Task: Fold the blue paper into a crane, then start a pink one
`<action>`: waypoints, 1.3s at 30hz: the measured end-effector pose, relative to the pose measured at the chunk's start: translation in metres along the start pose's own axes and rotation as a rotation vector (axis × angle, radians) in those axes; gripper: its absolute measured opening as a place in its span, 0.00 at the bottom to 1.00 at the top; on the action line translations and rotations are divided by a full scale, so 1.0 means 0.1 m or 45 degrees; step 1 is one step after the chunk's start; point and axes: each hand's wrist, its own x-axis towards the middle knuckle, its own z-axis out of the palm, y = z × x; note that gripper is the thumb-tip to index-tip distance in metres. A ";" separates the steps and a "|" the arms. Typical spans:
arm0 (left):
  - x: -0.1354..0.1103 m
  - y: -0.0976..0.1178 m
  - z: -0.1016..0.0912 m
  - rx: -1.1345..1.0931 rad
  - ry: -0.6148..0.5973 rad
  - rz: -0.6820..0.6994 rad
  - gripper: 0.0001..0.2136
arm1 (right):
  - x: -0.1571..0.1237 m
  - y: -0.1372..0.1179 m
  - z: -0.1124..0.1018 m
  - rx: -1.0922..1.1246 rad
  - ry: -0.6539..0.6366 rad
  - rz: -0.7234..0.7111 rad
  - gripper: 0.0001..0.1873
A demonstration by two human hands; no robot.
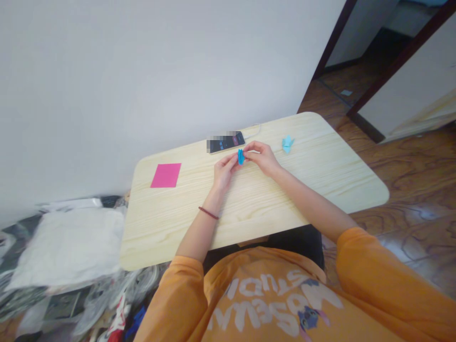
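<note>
Well to the left of the phone, off the tabletop and down on the floor, lies a heap of white cloth and plastic bags. Nearer the phone, though still clearly left of it and a little toward the person, a pink paper square lies flat on the pale wooden table. Next comes the left hand, just on the near side of the phone, with a thin red cord around its wrist. Its thumb and fingertips are pressed together on the left side of a small blue folded paper. That paper is held upright just above the tabletop, right in front of the phone's right end, between the two hands. The phone itself lies face up by the wall with its screen lit, and a white cable runs off from its right end. To the right of the paper, the right hand pinches the paper's other side with thumb and forefinger, its other fingers curled in. Further right of the phone, apart from both hands, a light blue folded figure sits on the table. Beyond it, far right of the phone, is dark wooden floor.
</note>
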 end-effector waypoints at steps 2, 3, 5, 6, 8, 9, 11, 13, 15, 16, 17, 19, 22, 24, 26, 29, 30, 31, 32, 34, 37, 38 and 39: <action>0.01 -0.01 -0.01 0.041 0.021 0.064 0.11 | 0.00 0.00 0.01 -0.020 0.002 -0.001 0.13; 0.01 -0.02 -0.01 0.067 0.033 0.104 0.12 | -0.01 0.01 0.01 -0.031 0.000 -0.001 0.13; 0.01 -0.03 -0.02 0.128 0.056 0.189 0.14 | -0.01 0.02 0.02 -0.039 -0.020 -0.002 0.14; 0.02 -0.04 -0.02 0.158 0.071 0.231 0.15 | -0.01 0.02 0.02 -0.033 -0.037 -0.002 0.14; 0.02 -0.04 -0.03 0.203 0.105 0.303 0.16 | -0.01 0.03 0.04 -0.015 -0.071 0.002 0.15; 0.03 -0.04 -0.04 0.216 0.122 0.330 0.16 | -0.01 0.04 0.04 -0.012 -0.082 0.002 0.16; 0.03 -0.05 -0.04 0.232 0.150 0.358 0.15 | -0.01 0.04 0.05 -0.024 -0.089 -0.001 0.17; 0.04 -0.05 -0.05 0.241 0.173 0.364 0.13 | 0.00 0.04 0.04 -0.040 -0.094 0.001 0.18; 0.05 -0.05 -0.05 0.247 0.189 0.366 0.11 | 0.00 0.04 0.04 -0.028 -0.110 0.014 0.18; 0.05 -0.05 -0.05 0.247 0.193 0.369 0.11 | 0.00 0.04 0.03 -0.015 -0.120 0.021 0.17; 0.05 -0.05 -0.05 0.246 0.194 0.374 0.10 | 0.00 0.03 0.03 -0.002 -0.127 0.026 0.17; 0.05 -0.05 -0.04 0.251 0.191 0.384 0.09 | -0.01 0.03 0.03 0.002 -0.129 0.030 0.16; 0.04 -0.04 -0.04 0.279 0.188 0.383 0.08 | -0.03 0.03 0.06 -0.061 -0.097 0.009 0.14; 0.02 -0.03 -0.03 0.304 0.186 0.378 0.08 | -0.05 0.03 0.07 -0.130 -0.069 -0.032 0.13; 0.00 -0.01 -0.02 0.328 0.187 0.385 0.08 | -0.06 0.04 0.08 -0.193 -0.065 -0.077 0.14; -0.02 0.01 -0.01 0.356 0.180 0.423 0.08 | -0.07 0.05 0.07 -0.254 -0.091 -0.111 0.15; -0.02 0.01 -0.01 0.370 0.172 0.436 0.08 | -0.07 0.05 0.06 -0.274 -0.094 -0.115 0.15; -0.03 0.01 -0.01 0.390 0.164 0.450 0.08 | -0.06 0.05 0.06 -0.298 -0.093 -0.119 0.15; -0.03 0.01 -0.01 0.416 0.157 0.462 0.07 | -0.06 0.04 0.05 -0.329 -0.087 -0.121 0.14; -0.03 0.01 -0.01 0.480 0.154 0.483 0.07 | -0.07 0.03 0.04 -0.412 -0.067 -0.129 0.12; -0.03 -0.01 -0.02 0.563 0.157 0.505 0.08 | -0.06 0.03 0.04 -0.546 -0.016 -0.168 0.09; -0.03 -0.01 -0.03 0.583 0.158 0.509 0.09 | -0.05 0.03 0.04 -0.573 0.002 -0.184 0.07; -0.03 -0.01 -0.03 0.599 0.159 0.512 0.09 | -0.04 0.04 0.04 -0.586 0.016 -0.195 0.07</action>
